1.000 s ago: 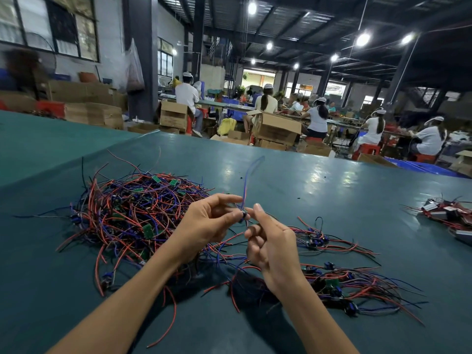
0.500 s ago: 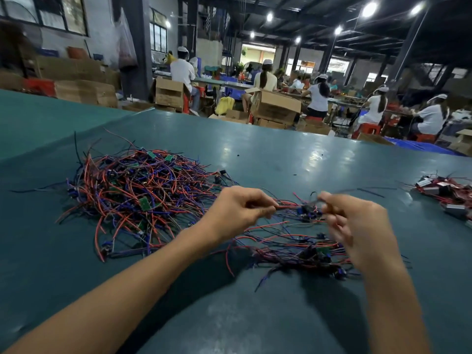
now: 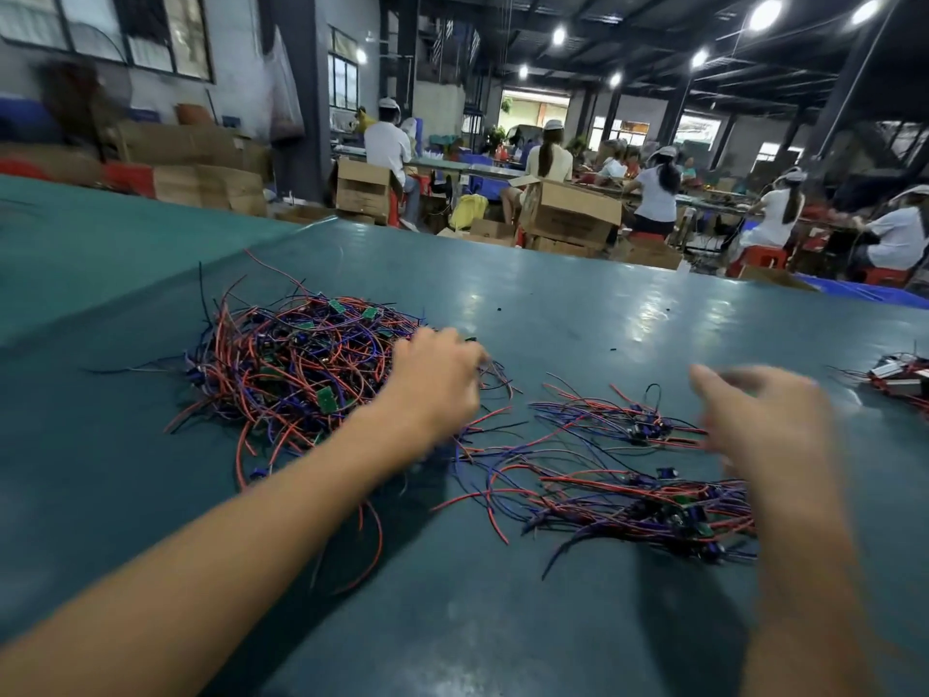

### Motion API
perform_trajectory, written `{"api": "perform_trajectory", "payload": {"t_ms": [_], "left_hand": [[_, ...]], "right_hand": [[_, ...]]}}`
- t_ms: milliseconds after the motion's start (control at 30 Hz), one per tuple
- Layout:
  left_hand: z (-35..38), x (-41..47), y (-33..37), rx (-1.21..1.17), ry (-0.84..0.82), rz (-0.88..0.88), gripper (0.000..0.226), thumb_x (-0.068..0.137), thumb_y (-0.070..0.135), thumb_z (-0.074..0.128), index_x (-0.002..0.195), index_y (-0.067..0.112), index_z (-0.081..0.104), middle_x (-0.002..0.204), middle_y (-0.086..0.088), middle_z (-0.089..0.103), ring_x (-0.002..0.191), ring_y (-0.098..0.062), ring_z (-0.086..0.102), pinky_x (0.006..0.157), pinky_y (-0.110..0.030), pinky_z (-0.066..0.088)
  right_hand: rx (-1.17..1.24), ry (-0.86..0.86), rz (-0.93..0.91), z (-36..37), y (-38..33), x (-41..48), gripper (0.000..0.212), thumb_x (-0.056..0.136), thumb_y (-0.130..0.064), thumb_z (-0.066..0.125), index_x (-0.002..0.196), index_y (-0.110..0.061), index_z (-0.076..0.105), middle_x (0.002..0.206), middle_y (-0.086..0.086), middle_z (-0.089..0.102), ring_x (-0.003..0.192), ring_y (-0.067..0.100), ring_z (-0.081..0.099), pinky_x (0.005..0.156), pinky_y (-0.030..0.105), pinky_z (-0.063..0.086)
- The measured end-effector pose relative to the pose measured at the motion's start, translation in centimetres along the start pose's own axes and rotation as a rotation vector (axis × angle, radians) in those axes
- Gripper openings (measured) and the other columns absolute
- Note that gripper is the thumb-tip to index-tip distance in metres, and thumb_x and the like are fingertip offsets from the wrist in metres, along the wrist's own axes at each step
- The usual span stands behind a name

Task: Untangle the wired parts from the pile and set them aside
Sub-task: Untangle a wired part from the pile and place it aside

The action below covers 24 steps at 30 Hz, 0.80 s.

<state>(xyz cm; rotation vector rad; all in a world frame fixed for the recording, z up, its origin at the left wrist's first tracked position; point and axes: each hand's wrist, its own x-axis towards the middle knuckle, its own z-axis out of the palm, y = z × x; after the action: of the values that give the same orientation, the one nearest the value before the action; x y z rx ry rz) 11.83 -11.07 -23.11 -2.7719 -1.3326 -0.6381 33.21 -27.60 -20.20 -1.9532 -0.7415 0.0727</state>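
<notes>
A teal-covered bench (image 3: 553, 304) is seen across the lower view, with cardboard boxes (image 3: 573, 213) stacked beyond its far edge. On its left part a dense pile of tangled wired parts (image 3: 296, 379), made up of red and blue leads, is recorded. To the right of the pile and apart from it, the separated wired parts (image 3: 628, 500) are laid in looser bundles nearer the front. The left hand (image 3: 437, 384) is placed at the pile's right margin, knuckles up and fingers curled downward; because of blur, it cannot be told whether any wire is gripped. The right hand (image 3: 764, 425) is held over the separated bundles with fingers extended and relaxed, nothing being held. A further small cluster of parts (image 3: 900, 377) is noted at the bench's right edge. Small green circuit boards (image 3: 326, 398) are observed among the pile's leads.
</notes>
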Motion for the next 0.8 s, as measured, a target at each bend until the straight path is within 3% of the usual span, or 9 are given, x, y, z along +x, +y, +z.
{"api": "perform_trajectory", "payload": {"t_ms": [100,167,233,300,433,533,633,733,800], "left_hand": [[-2.3,1.4,-4.2,-0.072,-0.278,-0.009,0.021,0.093,0.022,0.067,0.113,0.019,0.075,0.109,-0.002,0.072,0.099,-0.017,0.063,0.091,-0.032,0.051],[-2.3,1.4,-5.6,-0.172,-0.385,-0.005,0.007,0.087,0.028,0.077,0.091,0.022,0.077,0.087,0.008,0.075,0.08,-0.008,0.069,0.078,-0.027,0.057],[-1.4,1.1,-6.0,-0.158,-0.502,-0.022,0.018,0.081,0.04,0.082,0.082,0.024,0.074,0.075,0.01,0.075,0.07,-0.004,0.069,0.064,-0.022,0.055],[0.0,0.6,-5.5,-0.116,-0.596,-0.047,0.028,0.078,0.047,0.083,0.084,0.021,0.074,0.073,0.007,0.075,0.069,-0.008,0.069,0.061,-0.023,0.053],[0.5,0.5,-5.2,-0.075,-0.567,-0.092,0.025,0.082,0.038,0.082,0.1,0.023,0.072,0.096,0.005,0.07,0.088,-0.017,0.068,0.072,-0.028,0.055],[0.1,0.6,-5.6,-0.166,-0.584,-0.181,0.017,0.081,0.032,0.084,0.094,0.026,0.075,0.092,0.001,0.073,0.077,-0.017,0.07,0.056,-0.024,0.056],[-0.1,0.9,-5.6,-0.186,-0.604,-0.217,0.02,0.077,0.028,0.086,0.095,0.022,0.078,0.09,-0.002,0.076,0.075,-0.016,0.066,0.055,-0.023,0.052],[-1.5,2.3,-4.9,-0.418,-0.588,-0.279,0.019,0.079,0.009,0.079,0.097,0.012,0.075,0.088,-0.017,0.076,0.064,-0.02,0.06,0.046,-0.023,0.047],[-3.5,3.8,-4.5,-0.592,-0.468,-0.304,0.024,0.08,-0.005,0.073,0.102,0.006,0.07,0.076,-0.02,0.071,0.049,-0.016,0.055,0.042,-0.022,0.045]], "right_hand": [[-0.125,-0.174,-0.265,7.1,-3.7,-0.5,0.033,0.09,-0.04,0.058,0.104,-0.017,0.076,0.094,0.011,0.076,0.087,0.032,0.071,0.085,0.042,0.058],[-0.355,-0.29,-0.372,11.5,-3.4,-1.3,0.033,0.094,-0.038,0.055,0.102,-0.012,0.074,0.102,0.016,0.073,0.096,0.035,0.068,0.084,0.039,0.056],[-0.545,-0.331,-0.449,14.3,-1.7,-2.4,0.035,0.097,-0.039,0.05,0.099,-0.01,0.069,0.103,0.019,0.07,0.097,0.037,0.067,0.08,0.04,0.053],[-0.608,-0.329,-0.523,15.4,-0.5,-3.1,0.034,0.098,-0.039,0.048,0.095,-0.011,0.066,0.1,0.017,0.069,0.095,0.038,0.068,0.073,0.038,0.05],[-0.541,-0.248,-0.666,14.7,0.1,-3.5,0.034,0.099,-0.042,0.046,0.085,-0.015,0.062,0.086,0.011,0.07,0.083,0.036,0.068,0.059,0.034,0.036],[-0.397,-0.103,-0.736,13.3,0.0,-3.5,0.032,0.098,-0.038,0.052,0.08,-0.016,0.066,0.068,0.007,0.068,0.063,0.035,0.065,0.052,0.031,0.031],[-0.303,-0.066,-0.788,12.9,-0.4,-3.7,0.03,0.099,-0.034,0.055,0.082,-0.014,0.069,0.063,0.007,0.067,0.06,0.034,0.063,0.05,0.031,0.034],[-0.293,-0.07,-0.857,13.3,-0.3,-3.9,0.031,0.099,-0.035,0.056,0.082,-0.013,0.07,0.065,0.009,0.069,0.061,0.037,0.064,0.052,0.035,0.043],[-0.229,-0.063,-0.894,13.1,-0.3,-3.8,0.029,0.097,-0.034,0.06,0.081,-0.013,0.071,0.062,0.01,0.068,0.06,0.038,0.063,0.051,0.038,0.048]]}}
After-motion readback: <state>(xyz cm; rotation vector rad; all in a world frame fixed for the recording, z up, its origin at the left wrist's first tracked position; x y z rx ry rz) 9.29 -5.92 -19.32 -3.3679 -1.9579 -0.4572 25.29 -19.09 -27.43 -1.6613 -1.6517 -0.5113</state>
